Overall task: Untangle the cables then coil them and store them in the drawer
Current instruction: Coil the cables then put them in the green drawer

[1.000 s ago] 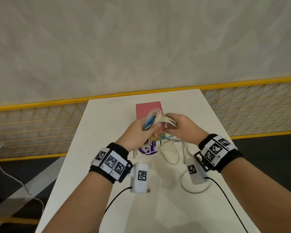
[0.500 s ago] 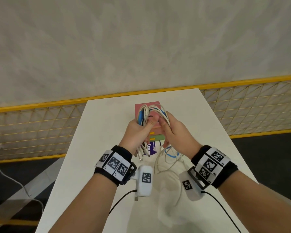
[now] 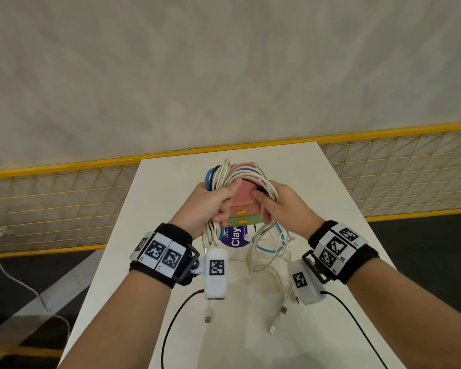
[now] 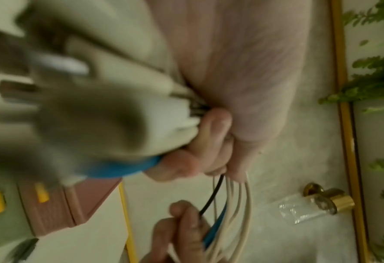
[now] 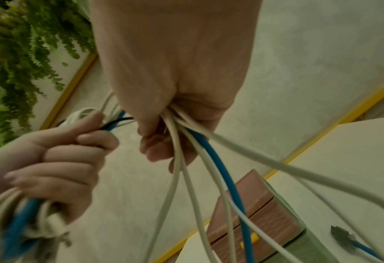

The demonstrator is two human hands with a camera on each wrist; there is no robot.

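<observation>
A bundle of white, blue and black cables (image 3: 234, 177) arches between both hands above the white table (image 3: 330, 198). My left hand (image 3: 210, 206) grips the coiled part of the bundle in a fist (image 4: 211, 142), with connector ends hanging below it. My right hand (image 3: 272, 201) holds the other side of the cables (image 5: 186, 128), and loose strands trail from it to the table (image 3: 269, 251). Behind the hands stands a small pink and green drawer unit (image 3: 244, 206) with yellow handles; its drawers look closed.
A purple round sticker (image 3: 236, 237) lies on the table before the drawer unit. Loose cable ends with plugs (image 3: 277, 315) lie near the front. A yellow mesh fence (image 3: 51, 203) runs behind the table. A white cable (image 3: 24, 283) hangs at the far left.
Both hands have risen and spread apart, stretching the cable loop wider over the drawer unit. More loose cable now lies trailing on the table below the right hand.
</observation>
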